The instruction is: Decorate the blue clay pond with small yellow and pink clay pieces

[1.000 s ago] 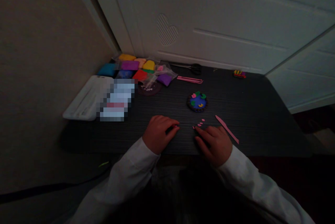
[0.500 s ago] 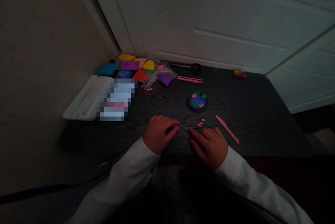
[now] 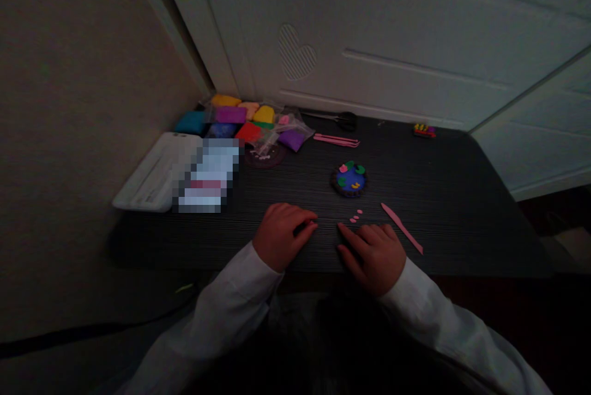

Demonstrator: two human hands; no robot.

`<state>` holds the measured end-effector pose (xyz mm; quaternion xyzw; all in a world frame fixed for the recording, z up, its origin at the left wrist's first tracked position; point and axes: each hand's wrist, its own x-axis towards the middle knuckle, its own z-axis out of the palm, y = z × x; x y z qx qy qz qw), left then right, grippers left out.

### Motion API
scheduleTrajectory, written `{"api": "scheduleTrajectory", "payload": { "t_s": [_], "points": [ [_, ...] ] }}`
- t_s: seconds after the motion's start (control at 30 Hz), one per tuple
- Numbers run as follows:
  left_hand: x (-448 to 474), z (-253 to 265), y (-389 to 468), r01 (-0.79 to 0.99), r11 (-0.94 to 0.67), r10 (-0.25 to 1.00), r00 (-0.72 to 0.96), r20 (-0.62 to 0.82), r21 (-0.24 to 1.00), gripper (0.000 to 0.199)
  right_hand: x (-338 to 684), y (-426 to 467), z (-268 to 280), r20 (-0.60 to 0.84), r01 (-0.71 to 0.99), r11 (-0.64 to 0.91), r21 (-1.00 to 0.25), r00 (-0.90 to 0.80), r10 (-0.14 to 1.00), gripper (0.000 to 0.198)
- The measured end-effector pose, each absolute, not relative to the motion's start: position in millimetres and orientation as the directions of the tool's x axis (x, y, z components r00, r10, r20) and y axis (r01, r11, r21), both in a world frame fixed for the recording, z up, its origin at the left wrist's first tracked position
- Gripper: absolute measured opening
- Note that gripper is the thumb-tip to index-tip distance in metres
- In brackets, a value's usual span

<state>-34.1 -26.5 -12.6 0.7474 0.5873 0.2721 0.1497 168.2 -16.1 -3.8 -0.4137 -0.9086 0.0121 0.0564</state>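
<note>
My left hand [image 3: 281,237] rests on the dark table with thumb and forefinger pinched around a small bit of pink clay [image 3: 313,222], mostly hidden by the fingertips. To its right, my right hand [image 3: 376,259] has the forefinger stretched out with its tip down on the tabletop, the thumb apart and the other fingers curled. Just beyond its knuckles lie three small pink clay pieces [image 3: 356,218]. A pink plastic clay knife [image 3: 402,229] lies to the right. Farther back sits a round clay pond [image 3: 351,181] with a brown rim, blue middle, green leaves and a pink flower.
Bagged coloured clay [image 3: 249,132] is heaped at the back left, beside a round dish [image 3: 272,163] with small pale bits. A white case [image 3: 154,173] and a blurred screen [image 3: 210,176] stand left. Pink tools [image 3: 336,140], scissors [image 3: 344,119] and a small colourful clay piece [image 3: 423,130] lie behind.
My right forefinger has shifted slightly right and forward, and the tiny pink bit at its tip no longer shows. My left hand keeps its pinch; the view has moved a little.
</note>
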Motion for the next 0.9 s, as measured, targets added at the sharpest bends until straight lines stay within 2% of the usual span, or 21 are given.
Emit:
{"api": "scheduleTrajectory", "payload": {
  "t_s": [0.23, 0.37, 0.67, 0.9],
  "points": [
    [-33, -13, -26, 0.794, -0.268, 0.957, 0.152, 0.248, 0.546, 0.018, 164, -20, -3, 0.081, 0.727, 0.682, -0.074, -0.677, 0.731, 0.040],
    [-34, -14, -26, 0.796, -0.265, 0.959, 0.157, 0.236, 0.545, 0.018, 165, -18, -3, 0.079, 0.756, 0.650, -0.076, -0.645, 0.760, 0.042],
    [-34, -13, -26, 0.794, -0.262, 0.960, 0.159, 0.229, 0.548, 0.018, 179, -8, -5, 0.158, 0.741, 0.662, -0.109, -0.645, 0.748, 0.040],
    [-33, -13, -26, 0.794, -0.269, 0.957, 0.158, 0.241, 0.545, 0.018, 172, -10, -3, 0.128, 0.741, 0.662, -0.111, -0.650, 0.749, 0.039]
  ]
}}
